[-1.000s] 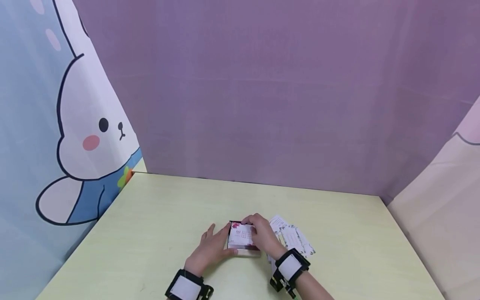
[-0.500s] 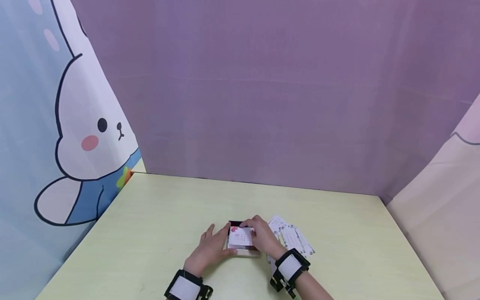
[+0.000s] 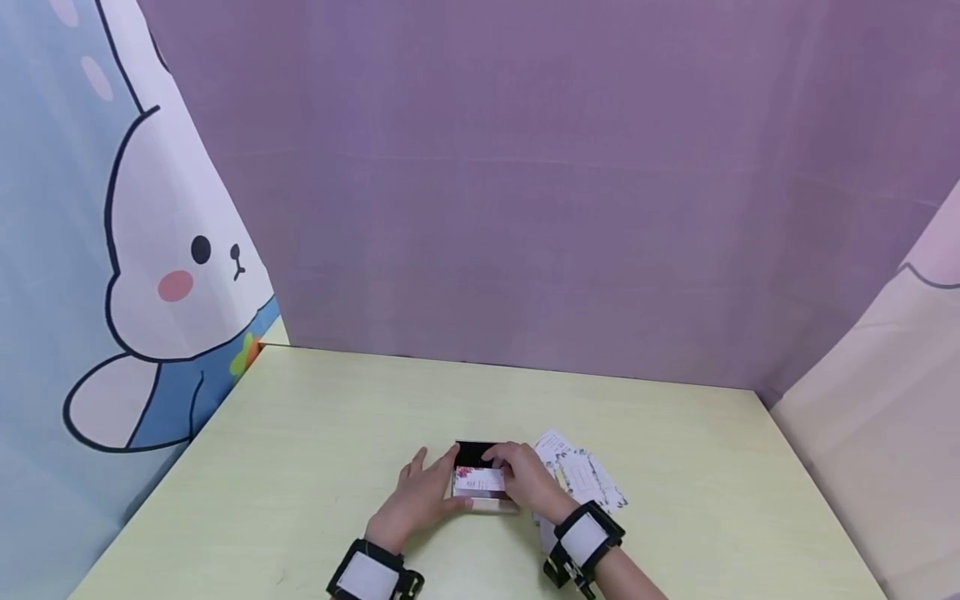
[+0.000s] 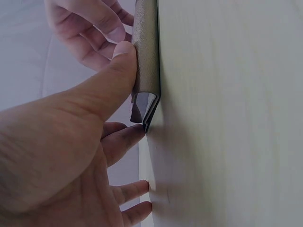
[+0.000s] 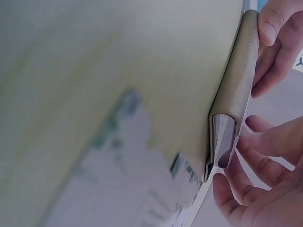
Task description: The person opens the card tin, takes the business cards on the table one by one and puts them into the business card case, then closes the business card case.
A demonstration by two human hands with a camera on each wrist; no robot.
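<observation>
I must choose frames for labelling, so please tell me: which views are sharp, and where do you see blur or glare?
Head view: evenly lit and sharp, only a soft shadow under the hands. Left wrist view: the case is sharp, the left hand close and soft. Right wrist view: the cards are badly blurred; the case's metal end shows glare.

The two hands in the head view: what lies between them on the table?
In the head view, a small card case lies between the left hand and the right hand, with a white flowered card on it. Both hands touch it.
</observation>
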